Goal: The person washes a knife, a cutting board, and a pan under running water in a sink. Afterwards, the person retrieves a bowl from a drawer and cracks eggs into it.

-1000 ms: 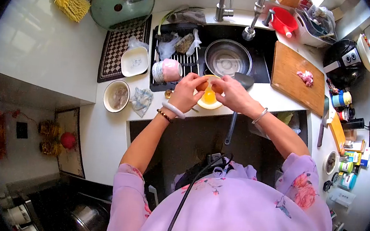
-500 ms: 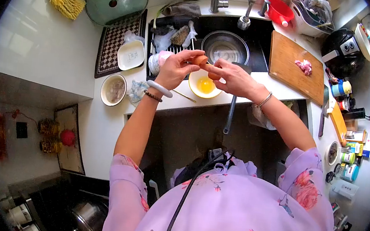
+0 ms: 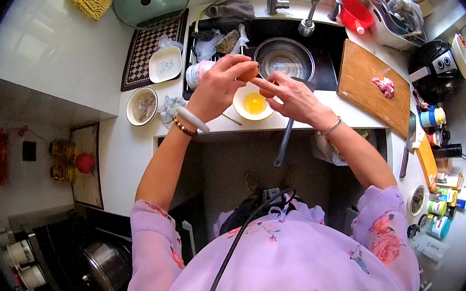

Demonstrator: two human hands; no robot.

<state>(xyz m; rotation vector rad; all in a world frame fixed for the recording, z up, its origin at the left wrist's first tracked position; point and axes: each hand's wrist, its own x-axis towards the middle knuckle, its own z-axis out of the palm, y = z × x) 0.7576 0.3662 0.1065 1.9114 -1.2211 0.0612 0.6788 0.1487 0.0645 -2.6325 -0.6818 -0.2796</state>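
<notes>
Eggshell pieces [image 3: 248, 75] hang just above the far side of the bowl [image 3: 240, 110] of egg [image 3: 255, 103]; left hand [image 3: 216, 91] fingers clamp one, right hand [image 3: 297, 100] fingers pinch another; they look light, brittle (perhaps slippery inside), best held gently by the outer curve.

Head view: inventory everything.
shells: 2, brown, held near egg bowl
egg bowl: 1, white, counter front
egg: uncounted, yellow, in egg bowl
spatula: 1, grey, over counter edge
basin: 1, silver, in sink
tap: 1, silver, behind sink
board: 1, brown, right of sink
meat: 1 pile, pink, on board
knife: 1, dark-handled, beside board
scoop: 1, red, behind board
mat: 1, checked, left of sink
dish: 1, white, on mat
lid: 1, greenish, mat's far end
left bowl: 1, white, beside cloth
jars: several, mixed, right edge
left hand: 1, white-bangled, holding shell
right hand: 1, silver-bangled, holding shell
</notes>
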